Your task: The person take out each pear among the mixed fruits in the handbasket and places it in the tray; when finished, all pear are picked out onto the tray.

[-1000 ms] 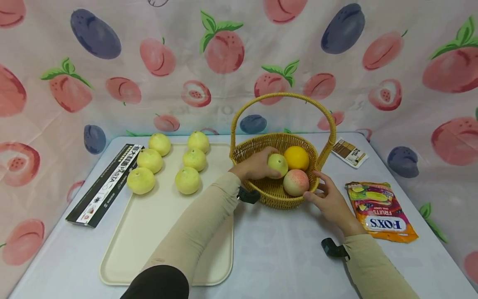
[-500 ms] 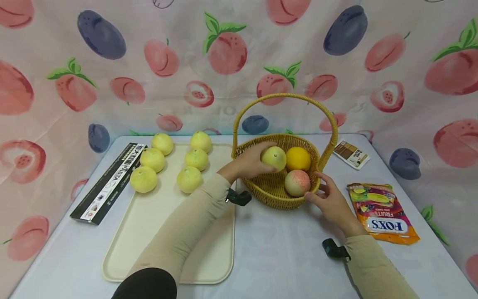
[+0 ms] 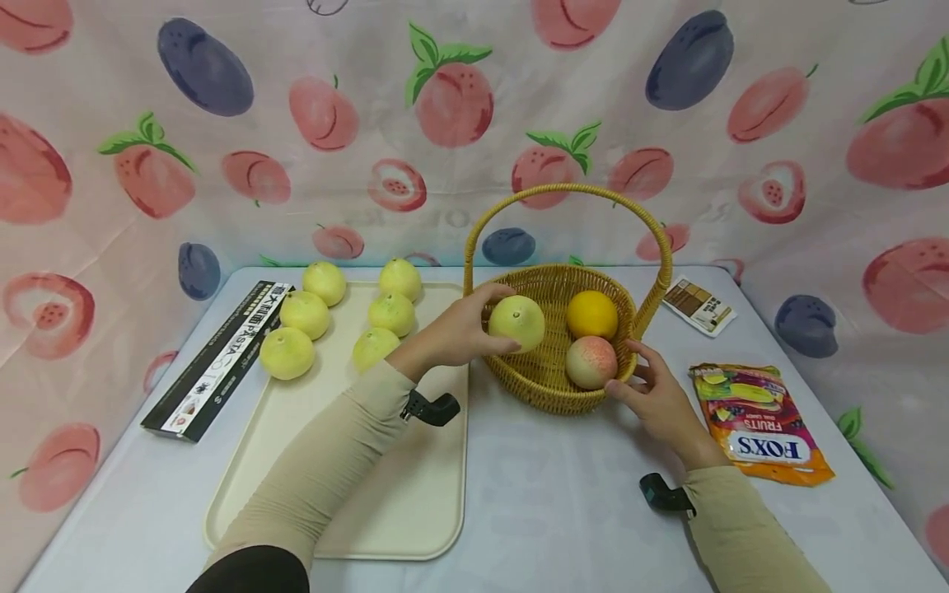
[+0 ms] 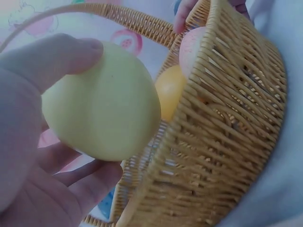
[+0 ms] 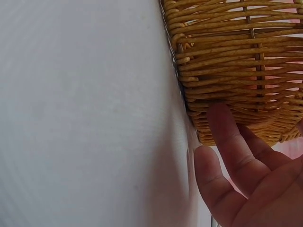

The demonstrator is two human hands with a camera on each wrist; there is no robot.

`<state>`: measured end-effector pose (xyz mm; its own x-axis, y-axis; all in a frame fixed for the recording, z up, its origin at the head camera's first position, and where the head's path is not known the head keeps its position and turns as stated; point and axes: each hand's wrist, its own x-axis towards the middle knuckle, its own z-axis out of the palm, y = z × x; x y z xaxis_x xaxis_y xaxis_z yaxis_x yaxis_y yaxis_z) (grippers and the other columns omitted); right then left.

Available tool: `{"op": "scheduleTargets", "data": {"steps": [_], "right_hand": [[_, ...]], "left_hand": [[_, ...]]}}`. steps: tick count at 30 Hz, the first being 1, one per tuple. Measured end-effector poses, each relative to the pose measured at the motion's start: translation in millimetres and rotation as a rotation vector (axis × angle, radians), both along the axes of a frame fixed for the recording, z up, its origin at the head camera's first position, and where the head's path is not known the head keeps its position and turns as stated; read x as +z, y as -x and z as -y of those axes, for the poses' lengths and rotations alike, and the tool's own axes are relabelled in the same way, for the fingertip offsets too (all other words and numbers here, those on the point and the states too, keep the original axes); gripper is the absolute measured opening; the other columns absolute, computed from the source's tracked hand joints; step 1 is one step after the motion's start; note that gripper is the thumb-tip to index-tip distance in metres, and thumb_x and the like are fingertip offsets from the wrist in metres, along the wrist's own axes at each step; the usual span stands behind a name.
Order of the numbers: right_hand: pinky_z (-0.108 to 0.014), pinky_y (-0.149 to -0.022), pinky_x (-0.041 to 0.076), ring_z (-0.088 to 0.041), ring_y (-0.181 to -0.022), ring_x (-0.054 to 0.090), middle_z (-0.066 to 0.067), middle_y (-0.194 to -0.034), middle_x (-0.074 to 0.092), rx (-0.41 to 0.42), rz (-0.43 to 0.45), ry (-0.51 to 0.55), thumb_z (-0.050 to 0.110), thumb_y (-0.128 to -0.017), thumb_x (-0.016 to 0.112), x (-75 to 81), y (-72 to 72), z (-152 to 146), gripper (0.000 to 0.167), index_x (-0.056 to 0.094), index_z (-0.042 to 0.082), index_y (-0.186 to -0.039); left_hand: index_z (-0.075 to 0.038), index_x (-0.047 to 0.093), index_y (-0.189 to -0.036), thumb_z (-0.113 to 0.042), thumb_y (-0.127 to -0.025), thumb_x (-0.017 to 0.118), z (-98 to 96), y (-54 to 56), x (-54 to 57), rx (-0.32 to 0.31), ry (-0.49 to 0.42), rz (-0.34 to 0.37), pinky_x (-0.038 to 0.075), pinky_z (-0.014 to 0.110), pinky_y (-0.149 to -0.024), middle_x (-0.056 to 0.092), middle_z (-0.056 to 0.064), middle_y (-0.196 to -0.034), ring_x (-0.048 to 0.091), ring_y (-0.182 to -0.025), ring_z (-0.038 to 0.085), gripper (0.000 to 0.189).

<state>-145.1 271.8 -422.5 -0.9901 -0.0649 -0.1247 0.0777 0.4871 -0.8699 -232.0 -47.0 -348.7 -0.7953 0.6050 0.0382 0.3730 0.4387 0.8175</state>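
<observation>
In the head view my left hand (image 3: 460, 331) holds a round pale yellow-green fruit (image 3: 517, 323) over the left rim of a wicker basket (image 3: 544, 399). The left wrist view shows the thumb on one side of the fruit (image 4: 106, 106) and fingers beneath it. An orange (image 3: 592, 315) and a peach (image 3: 591, 362) lie in the basket's right half. My right hand (image 3: 660, 405) grips the basket's right front rim, thumb toward the inside. Its fingers touch the woven outer wall of the basket (image 5: 227, 56) in the right wrist view.
A cream tray (image 3: 415, 502) on the left bears several more pale fruits (image 3: 287, 353) in two rows. A black pasta box (image 3: 215, 362) lies along its left edge. Right of the basket are a candy bag (image 3: 759, 424) and a small brown-and-white packet (image 3: 699, 306). The basket handle (image 3: 567, 189) arches high.
My left hand has lifted the pale fruit from beside the orange and carried it left to the basket's left rim. My right hand has stayed at the rim.
</observation>
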Motion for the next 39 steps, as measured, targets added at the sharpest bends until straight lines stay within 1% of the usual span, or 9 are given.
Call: {"op": "scheduleTargets", "data": {"steps": [2,5,10,15,21,26,30,34,39], "right_hand": [[-0.055,-0.099,0.045,-0.045,-0.122,0.051,-0.034,-0.151,0.032,-0.002,0.003,0.000,0.044,-0.098,0.064,0.5,-0.2,-0.1,0.087,0.012,0.015,-0.161],[-0.056,-0.099,0.045,-0.045,-0.122,0.051,-0.034,-0.151,0.032,-0.003,-0.001,-0.001,0.044,-0.098,0.064,0.9,-0.1,-0.6,0.087,0.012,0.014,-0.161],[-0.058,-0.100,0.045,-0.046,-0.124,0.050,-0.034,-0.151,0.031,-0.002,0.003,-0.005,0.045,-0.097,0.064,0.7,-0.4,-0.5,0.088,0.011,0.015,-0.162],[-0.057,-0.099,0.046,-0.046,-0.123,0.050,-0.034,-0.152,0.030,0.002,0.001,-0.007,0.044,-0.098,0.064,-0.1,-1.4,0.1,0.088,0.011,0.015,-0.162],[-0.054,-0.098,0.046,-0.044,-0.124,0.048,-0.031,-0.156,0.023,0.002,-0.013,-0.010,0.043,-0.098,0.063,0.0,-1.4,0.6,0.086,0.013,0.014,-0.161],[-0.054,-0.098,0.047,-0.045,-0.124,0.049,-0.031,-0.155,0.025,0.006,-0.013,0.002,0.042,-0.098,0.064,0.4,-1.4,1.1,0.086,0.012,0.014,-0.161],[-0.055,-0.098,0.047,-0.045,-0.124,0.050,-0.032,-0.155,0.025,0.007,-0.004,0.000,0.044,-0.098,0.064,1.2,-1.6,1.6,0.088,0.012,0.014,-0.162],[-0.057,-0.098,0.046,-0.045,-0.125,0.048,-0.032,-0.156,0.025,-0.001,0.006,-0.001,0.046,-0.097,0.065,1.5,-1.1,1.2,0.089,0.012,0.015,-0.162],[-0.057,-0.098,0.046,-0.046,-0.125,0.049,-0.033,-0.155,0.026,-0.003,0.006,0.002,0.044,-0.097,0.065,0.2,-0.8,0.5,0.089,0.012,0.014,-0.162]], "left_hand": [[-0.011,0.039,-0.148,-0.026,-0.086,0.079,7.1,-5.0,1.6,0.007,-0.015,0.006,0.052,0.037,-0.090,0.053,0.010,-0.135,0.058,-0.117,0.023,0.075],[-0.010,0.040,-0.147,-0.024,-0.086,0.079,16.9,-10.3,3.8,0.026,-0.043,0.002,0.051,0.038,-0.095,0.052,0.010,-0.134,0.055,-0.122,0.026,0.074],[-0.007,0.041,-0.147,-0.026,-0.085,0.080,31.8,-19.7,6.1,0.072,-0.077,-0.001,0.047,0.042,-0.101,0.052,0.007,-0.135,0.055,-0.121,0.027,0.076],[-0.006,0.043,-0.144,-0.024,-0.084,0.082,48.4,-28.2,6.0,0.098,-0.097,-0.021,0.048,0.042,-0.099,0.051,0.007,-0.136,0.057,-0.117,0.028,0.073],[-0.004,0.043,-0.143,-0.020,-0.084,0.082,73.4,-36.8,4.3,0.143,-0.086,-0.026,0.048,0.048,-0.098,0.053,0.011,-0.134,0.058,-0.115,0.031,0.072],[-0.004,0.042,-0.144,-0.020,-0.084,0.082,96.3,-43.6,-1.4,0.205,-0.064,-0.009,0.049,0.047,-0.097,0.052,0.013,-0.137,0.058,-0.117,0.032,0.074],[-0.004,0.042,-0.143,-0.020,-0.085,0.082,114.2,-50.4,-6.5,0.260,-0.062,0.011,0.050,0.047,-0.096,0.051,0.014,-0.138,0.055,-0.121,0.035,0.072],[-0.002,0.041,-0.142,-0.019,-0.087,0.080,129.0,-56.3,-14.6,0.289,-0.070,0.028,0.047,0.051,-0.098,0.049,0.017,-0.139,0.053,-0.122,0.038,0.070],[0.000,0.038,-0.143,-0.018,-0.087,0.079,144.1,-66.4,-22.2,0.325,-0.073,0.044,0.044,0.053,-0.101,0.047,0.019,-0.140,0.052,-0.123,0.039,0.072]]}}
